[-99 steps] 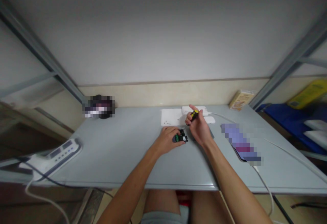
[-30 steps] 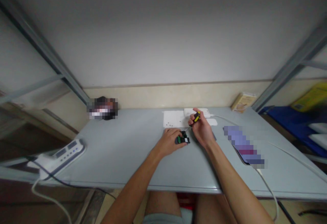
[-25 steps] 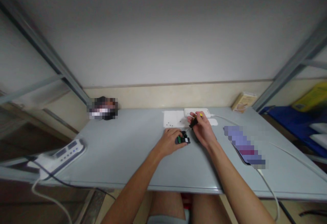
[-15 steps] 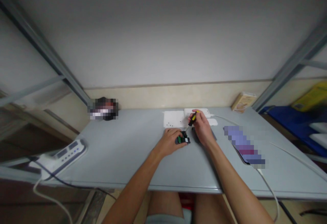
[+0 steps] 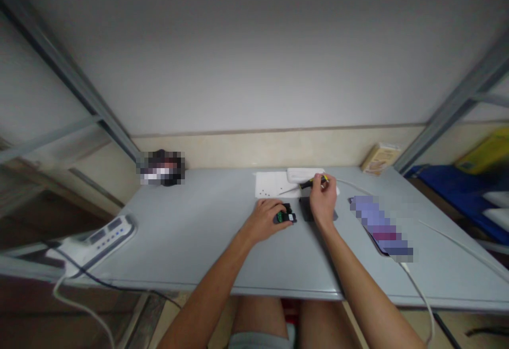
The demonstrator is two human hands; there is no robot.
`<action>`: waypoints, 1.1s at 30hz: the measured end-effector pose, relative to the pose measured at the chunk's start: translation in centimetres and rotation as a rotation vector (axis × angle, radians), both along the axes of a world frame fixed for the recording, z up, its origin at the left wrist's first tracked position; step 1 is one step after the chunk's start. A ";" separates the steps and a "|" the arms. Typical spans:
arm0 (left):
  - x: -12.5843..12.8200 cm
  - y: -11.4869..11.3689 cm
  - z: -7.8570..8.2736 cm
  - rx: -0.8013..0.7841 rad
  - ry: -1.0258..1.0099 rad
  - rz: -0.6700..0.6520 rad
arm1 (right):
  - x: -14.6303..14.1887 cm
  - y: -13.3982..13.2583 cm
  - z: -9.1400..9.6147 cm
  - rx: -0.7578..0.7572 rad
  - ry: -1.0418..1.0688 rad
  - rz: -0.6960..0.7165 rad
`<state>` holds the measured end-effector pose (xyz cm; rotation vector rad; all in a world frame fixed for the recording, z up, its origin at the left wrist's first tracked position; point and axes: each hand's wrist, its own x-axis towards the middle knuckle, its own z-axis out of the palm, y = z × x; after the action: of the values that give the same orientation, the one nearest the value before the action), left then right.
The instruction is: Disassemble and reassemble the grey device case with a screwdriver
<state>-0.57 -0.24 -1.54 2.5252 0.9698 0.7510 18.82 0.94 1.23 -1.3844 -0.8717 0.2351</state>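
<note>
My left hand point(image 5: 267, 218) is closed around a small black device with a green circuit board point(image 5: 285, 215), held down on the grey table. In my right hand point(image 5: 323, 198) is a screwdriver point(image 5: 307, 184) with a black and yellow handle. Its thin shaft points left, tilted low over a white sheet point(image 5: 271, 185) on which several tiny dark specks, perhaps screws, lie. Below my right hand a dark flat piece point(image 5: 306, 209) rests on the table, partly hidden by the hand and wrist.
A white power strip point(image 5: 101, 245) sits at the table's left edge with cables hanging off. To the right lies a phone point(image 5: 379, 227) on a white cable. A small box point(image 5: 380, 159) stands at the back right, near a white flat case point(image 5: 298, 174) behind the sheet.
My right hand has drawn the screwdriver away from the device and rightward, turning it from steep to nearly level. The left hand stays on the device.
</note>
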 end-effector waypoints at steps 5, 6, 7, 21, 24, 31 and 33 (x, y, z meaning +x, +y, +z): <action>0.0 0.0 0.0 -0.010 0.004 0.002 | 0.2 0.2 -0.5 -0.038 0.005 0.007; 0.0 0.0 0.0 -0.011 0.001 -0.001 | 0.3 0.2 -0.5 -0.042 0.007 -0.002; 0.0 0.0 0.0 -0.012 -0.003 -0.002 | 0.4 0.2 -0.4 -0.046 0.008 -0.011; 0.0 0.1 0.1 -0.089 -0.072 0.023 | -0.7 -1.5 1.3 0.103 -0.108 -0.007; 0.0 0.1 0.1 -0.098 -0.084 0.027 | -0.7 -1.6 1.1 0.094 -0.151 -0.011; 0.1 0.2 0.1 -0.095 -0.063 0.033 | -1.0 -2.1 1.2 0.037 -0.243 0.036; 0.1 0.2 0.2 -0.096 -0.060 0.027 | -1.1 -2.1 1.1 0.020 -0.252 0.054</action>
<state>-0.46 -0.07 -1.39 2.3985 0.9973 0.7645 17.77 -1.16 2.37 -1.3914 -1.1183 0.0932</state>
